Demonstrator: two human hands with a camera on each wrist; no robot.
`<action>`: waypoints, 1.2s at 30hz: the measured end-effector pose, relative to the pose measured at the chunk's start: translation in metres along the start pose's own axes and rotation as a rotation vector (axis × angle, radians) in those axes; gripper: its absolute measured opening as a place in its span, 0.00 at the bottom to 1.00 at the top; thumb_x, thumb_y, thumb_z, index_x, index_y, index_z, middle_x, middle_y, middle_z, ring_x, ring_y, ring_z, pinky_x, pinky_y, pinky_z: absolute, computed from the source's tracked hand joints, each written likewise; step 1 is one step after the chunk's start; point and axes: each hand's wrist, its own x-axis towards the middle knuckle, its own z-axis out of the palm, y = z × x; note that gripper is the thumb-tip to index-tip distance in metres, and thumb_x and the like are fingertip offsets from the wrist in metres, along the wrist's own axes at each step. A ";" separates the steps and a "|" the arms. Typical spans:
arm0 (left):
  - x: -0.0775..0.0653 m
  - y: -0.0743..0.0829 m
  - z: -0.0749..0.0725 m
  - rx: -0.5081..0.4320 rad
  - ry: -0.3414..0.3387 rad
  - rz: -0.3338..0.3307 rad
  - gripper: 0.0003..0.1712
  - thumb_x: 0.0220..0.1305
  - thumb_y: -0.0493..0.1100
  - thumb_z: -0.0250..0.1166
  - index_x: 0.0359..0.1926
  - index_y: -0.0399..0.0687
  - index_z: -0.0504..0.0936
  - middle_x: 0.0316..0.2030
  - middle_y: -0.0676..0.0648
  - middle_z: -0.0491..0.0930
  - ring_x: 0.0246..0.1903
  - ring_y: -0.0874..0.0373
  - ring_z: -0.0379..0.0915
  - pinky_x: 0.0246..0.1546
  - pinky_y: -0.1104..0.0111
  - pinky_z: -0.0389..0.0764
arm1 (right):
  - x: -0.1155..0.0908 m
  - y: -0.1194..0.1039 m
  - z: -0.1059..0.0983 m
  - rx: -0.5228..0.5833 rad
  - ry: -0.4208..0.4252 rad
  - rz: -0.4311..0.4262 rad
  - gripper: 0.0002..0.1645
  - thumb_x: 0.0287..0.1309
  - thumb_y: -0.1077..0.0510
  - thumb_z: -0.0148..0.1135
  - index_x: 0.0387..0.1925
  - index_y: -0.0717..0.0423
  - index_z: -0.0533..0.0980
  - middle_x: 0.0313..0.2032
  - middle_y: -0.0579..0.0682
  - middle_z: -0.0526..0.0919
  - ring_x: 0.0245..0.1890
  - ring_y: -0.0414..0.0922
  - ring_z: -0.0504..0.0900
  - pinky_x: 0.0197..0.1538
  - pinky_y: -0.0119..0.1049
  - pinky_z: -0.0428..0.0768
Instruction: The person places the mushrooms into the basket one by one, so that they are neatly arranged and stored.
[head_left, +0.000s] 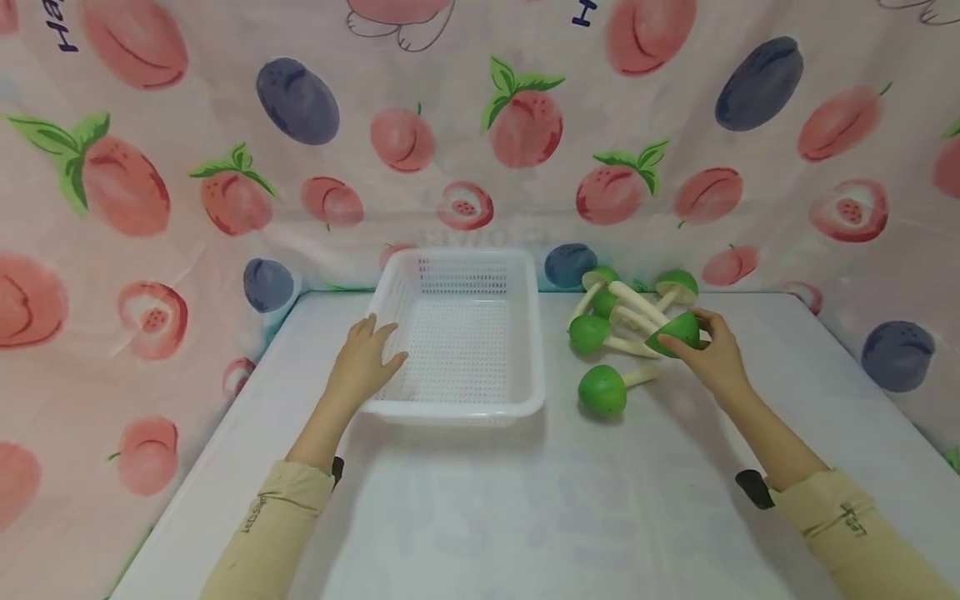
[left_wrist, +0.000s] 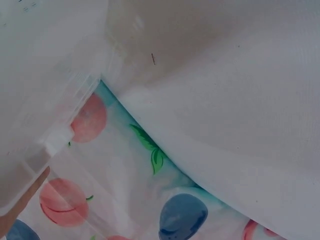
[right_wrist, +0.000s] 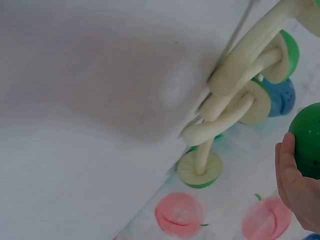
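Left hand [head_left: 363, 358] spread at the basket rim [head_left: 453, 409], right hand [head_left: 716, 354] pinching a green mushroom [head_left: 675, 335], we should lift it gently

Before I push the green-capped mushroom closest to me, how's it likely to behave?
The closest mushroom would probably roll in a curve: it lies on its side, with a round cap and narrower stem. Its smooth-looking cap may be slippery. The stem juts out straight, so it's likely fairly stiff.

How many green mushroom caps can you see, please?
6 caps: one in the right hand, one lying in front, four behind it: back left, front left, between those, and back right. More may be hidden.
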 end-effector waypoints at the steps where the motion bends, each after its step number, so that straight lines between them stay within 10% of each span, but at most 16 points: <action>1: 0.000 0.000 0.000 -0.004 -0.002 -0.002 0.32 0.62 0.49 0.62 0.62 0.37 0.69 0.66 0.26 0.57 0.67 0.33 0.52 0.62 0.42 0.63 | 0.000 -0.003 0.001 0.004 -0.006 -0.012 0.48 0.60 0.45 0.59 0.69 0.66 0.50 0.63 0.70 0.61 0.38 0.36 0.70 0.32 0.12 0.69; 8: -0.001 0.000 0.000 -0.033 -0.032 -0.011 0.32 0.63 0.48 0.61 0.63 0.35 0.68 0.67 0.24 0.53 0.68 0.31 0.47 0.63 0.41 0.62 | 0.002 -0.019 0.013 0.048 -0.039 -0.107 0.44 0.60 0.51 0.60 0.69 0.64 0.51 0.62 0.69 0.62 0.48 0.57 0.72 0.33 0.13 0.70; 18: -0.002 -0.003 -0.006 0.026 -0.003 0.003 0.31 0.61 0.49 0.63 0.60 0.35 0.72 0.65 0.22 0.57 0.66 0.30 0.52 0.64 0.42 0.61 | 0.010 -0.049 0.042 0.148 -0.154 -0.136 0.41 0.60 0.53 0.62 0.69 0.58 0.55 0.62 0.63 0.64 0.37 0.25 0.72 0.37 0.16 0.75; 26: 0.001 -0.004 -0.005 0.048 0.016 0.016 0.31 0.61 0.50 0.63 0.60 0.36 0.72 0.64 0.23 0.58 0.66 0.31 0.53 0.64 0.43 0.62 | 0.012 -0.071 0.065 0.187 -0.220 -0.175 0.43 0.58 0.55 0.63 0.71 0.53 0.55 0.67 0.61 0.60 0.54 0.56 0.74 0.40 0.15 0.74; 36: 0.001 -0.002 -0.002 0.027 0.007 0.013 0.31 0.61 0.50 0.63 0.61 0.38 0.71 0.65 0.24 0.57 0.67 0.32 0.53 0.64 0.43 0.62 | 0.029 -0.097 0.083 0.117 -0.307 -0.244 0.44 0.56 0.56 0.65 0.70 0.54 0.55 0.67 0.60 0.60 0.57 0.60 0.73 0.53 0.40 0.78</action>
